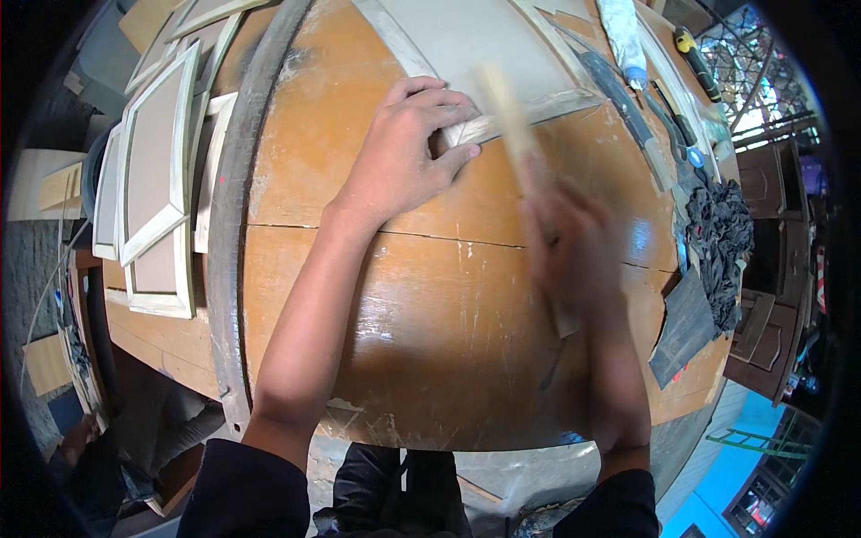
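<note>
A wooden frame with a pale flat panel (502, 49) lies at the far side of the orange-brown worktable (430, 269). My left hand (420, 134) is closed round its near left corner, thumb on the near side and fingers over the top. To the right, my right hand (574, 238) is smeared by motion, wrapped round a pale wooden stick (505, 108). The stick's far end crosses in front of the frame's near rail (556, 106); whether they touch I cannot tell. Blur hides the exact kind of the stick.
Several small panelled frames (160, 179) are stacked at left, beyond a long grey metal bar (240, 179). At right lie a tube with a blue cap (623, 40), a yellow-black screwdriver (698, 63), a crumpled black cloth (720, 238) and a dark sheet (686, 327).
</note>
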Motion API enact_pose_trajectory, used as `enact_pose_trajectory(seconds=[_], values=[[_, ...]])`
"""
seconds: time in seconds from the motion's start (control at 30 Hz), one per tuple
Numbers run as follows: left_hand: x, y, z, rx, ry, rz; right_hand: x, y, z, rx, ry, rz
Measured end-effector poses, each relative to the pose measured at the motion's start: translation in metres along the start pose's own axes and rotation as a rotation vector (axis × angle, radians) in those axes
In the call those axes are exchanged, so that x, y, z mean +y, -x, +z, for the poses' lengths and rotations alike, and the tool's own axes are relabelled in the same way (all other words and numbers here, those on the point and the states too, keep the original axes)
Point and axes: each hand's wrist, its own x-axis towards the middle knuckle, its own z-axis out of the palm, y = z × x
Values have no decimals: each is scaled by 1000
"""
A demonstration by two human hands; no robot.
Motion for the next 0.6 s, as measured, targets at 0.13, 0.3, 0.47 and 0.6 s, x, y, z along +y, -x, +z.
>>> enact_pose_trajectory(seconds=[0.13,0.3,0.47,0.6], values=[[-1,3,-6,5,3,6,20,-6,-8,-5,21,105],[0,2,-3,5,9,19,25,1,-5,-26,92,148],[-3,5,-9,-13,-12,-14,13,-4,-7,33,52,46],[4,-1,-6,-41,-27,2,29,5,-9,-17,58,119]])
